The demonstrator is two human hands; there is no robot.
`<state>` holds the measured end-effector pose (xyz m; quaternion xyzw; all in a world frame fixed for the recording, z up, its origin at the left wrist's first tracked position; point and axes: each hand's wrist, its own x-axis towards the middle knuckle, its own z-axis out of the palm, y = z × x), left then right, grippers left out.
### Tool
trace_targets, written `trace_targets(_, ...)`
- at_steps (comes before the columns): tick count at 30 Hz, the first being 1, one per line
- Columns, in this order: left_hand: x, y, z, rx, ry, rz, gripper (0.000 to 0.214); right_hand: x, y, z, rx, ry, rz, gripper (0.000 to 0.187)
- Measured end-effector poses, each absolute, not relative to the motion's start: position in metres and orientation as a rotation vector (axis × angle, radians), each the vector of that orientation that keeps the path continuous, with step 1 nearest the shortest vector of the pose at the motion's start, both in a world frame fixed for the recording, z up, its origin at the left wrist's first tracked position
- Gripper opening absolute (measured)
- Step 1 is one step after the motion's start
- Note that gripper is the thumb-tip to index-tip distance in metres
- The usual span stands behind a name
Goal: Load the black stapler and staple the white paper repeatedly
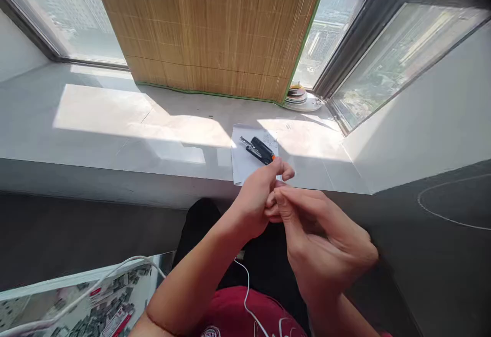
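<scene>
A black stapler point(258, 150) with an orange rear end lies on a white sheet of paper point(244, 167) at the near edge of a pale window ledge point(115, 122). Its long axis runs diagonally: the metal nose points away and to the left, and the orange end points back toward the person. The left hand point(258, 199) is the nearer one, with its raised knuckles just short of the orange end and not touching it. The right hand point(322, 240) sits lower and further right, well back from the stapler. Both hands meet over the lap, fingers curled in and tips pinched narrowly against each other. Whether anything small sits between them cannot be told. Behind the ledge hangs a bamboo blind point(215, 30), with stacked plates point(299, 96) in the corner beside it.
</scene>
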<state>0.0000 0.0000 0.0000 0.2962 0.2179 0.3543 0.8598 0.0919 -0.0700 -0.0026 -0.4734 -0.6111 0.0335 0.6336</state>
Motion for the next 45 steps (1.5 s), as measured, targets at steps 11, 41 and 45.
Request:
trace_targets(11, -0.008, 0.024, -0.009, 0.740, 0.649, 1.020, 0.048, 0.082, -0.082, -0.019, -0.942, -1.787, 0.141, 0.040)
trace_targets(41, -0.128, 0.261, -0.167, 2.446, 2.060, 0.708, 0.037, 0.170, 0.141, -0.156, -1.348, -1.761, 0.232, 0.056)
trace_targets(45, -0.126, 0.254, -0.159, 2.332, 2.202, 0.631, 0.036, 0.169, 0.151, -0.173, -1.290, -1.869, 0.400, 0.053)
